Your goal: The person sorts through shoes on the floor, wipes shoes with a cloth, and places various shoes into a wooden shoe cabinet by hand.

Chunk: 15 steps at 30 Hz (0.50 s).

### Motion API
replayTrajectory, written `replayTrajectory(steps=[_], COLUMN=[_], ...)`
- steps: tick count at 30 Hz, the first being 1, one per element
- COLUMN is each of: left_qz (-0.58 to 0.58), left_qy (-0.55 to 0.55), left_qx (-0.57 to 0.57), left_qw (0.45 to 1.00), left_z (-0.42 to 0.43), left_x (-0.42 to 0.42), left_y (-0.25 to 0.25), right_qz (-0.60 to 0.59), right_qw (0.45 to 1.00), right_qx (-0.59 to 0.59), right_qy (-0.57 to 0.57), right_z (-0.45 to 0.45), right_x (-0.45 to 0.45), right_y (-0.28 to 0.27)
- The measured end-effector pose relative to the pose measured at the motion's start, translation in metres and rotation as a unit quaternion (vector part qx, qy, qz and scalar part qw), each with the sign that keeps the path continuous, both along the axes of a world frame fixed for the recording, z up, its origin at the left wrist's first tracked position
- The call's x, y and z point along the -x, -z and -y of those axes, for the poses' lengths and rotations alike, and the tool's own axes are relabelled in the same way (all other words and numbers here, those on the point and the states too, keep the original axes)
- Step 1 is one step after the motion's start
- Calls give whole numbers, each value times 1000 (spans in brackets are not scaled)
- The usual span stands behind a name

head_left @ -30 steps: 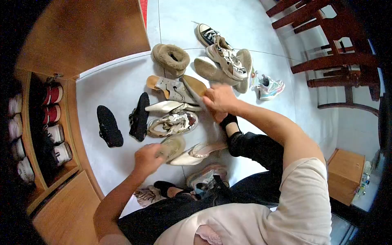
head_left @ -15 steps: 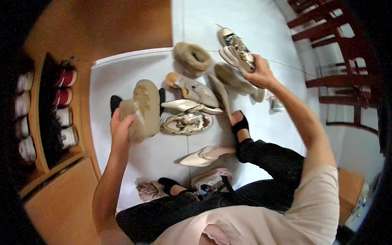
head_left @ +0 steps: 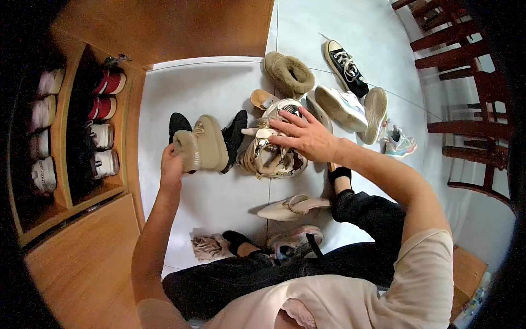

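My left hand (head_left: pixel 172 162) grips the furry collar of a beige ankle boot (head_left: pixel 211 142), fingers closed on it. Black shoes (head_left: pixel 234 134) show on both sides of that boot. My right hand (head_left: pixel 315 137) lies with fingers spread over a chunky white patterned sneaker (head_left: pixel 287 109). Its match, another patterned sneaker (head_left: pixel 282 162), sits right below it. Under and behind the fingers, a pale pointed shoe (head_left: pixel 251 131) and a tan-insoled shoe (head_left: pixel 263 100) are mostly covered.
A second furry boot (head_left: pixel 290 74), a black canvas sneaker (head_left: pixel 346 66) and white sneakers (head_left: pixel 342 107) lie farther off. A cream pointed mule (head_left: pixel 290 208) is nearer my legs. An open wooden shoe cabinet (head_left: pixel 71 126) stands left; dark wooden chairs (head_left: pixel 476 109) line the right.
My right hand has brought the patterned sneaker left and down beside its match, and its fingers have spread. My left hand still holds the boot. The view has shifted.
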<state>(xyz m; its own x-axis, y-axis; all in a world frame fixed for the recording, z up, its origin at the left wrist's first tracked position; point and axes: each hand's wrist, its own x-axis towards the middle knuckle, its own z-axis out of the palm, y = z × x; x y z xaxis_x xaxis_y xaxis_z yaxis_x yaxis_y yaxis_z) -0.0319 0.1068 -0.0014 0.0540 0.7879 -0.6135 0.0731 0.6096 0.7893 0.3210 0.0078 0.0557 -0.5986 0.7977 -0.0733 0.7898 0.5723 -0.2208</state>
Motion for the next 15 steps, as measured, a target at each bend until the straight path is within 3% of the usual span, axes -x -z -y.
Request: replayTrajectory(steps=[2,3,5,6,8,9,10,11,13,15], left_qz=[-256,-252,-377,-317,-200,-112,-111,-107,-254,-279], left_qy=[8,9,96,128,320,395,482,483,607,566], left_qx=[-184,-185,-478,-533,-492,-456,-442,-441,-435,-499], left_qw=[949,950,788,774,785,790,749,749,614,594], left_z=[2,4,14,20,43,56,68,71,80,70], left_x=[-4,-6,-36,-53,-86,-98,-115,-119,-127,-118], left_y=[-9,-16,-63,-74,-97,-81,-91,-90,-77,-45], right_qz=[-84,-80,-217,-213,-220,-240,-238,-218,-186,-141], right_qw=[996,997,970,966,947,928,929,923,922,920], right_qx=[-21,-22,16,-25,-34,-20,-20,-17,-20,-40], right_qy=[7,9,107,148,231,283,284,316,340,363], right_z=[-4,-6,-11,-15,-21,-25,-28,-30,-31,-30], right_x=[-5,-8,-13,-16,-19,-20,-25,-31,-46,-70], right_y=[0,-2,-4,-1,-2,-4,-2,1,-2,1])
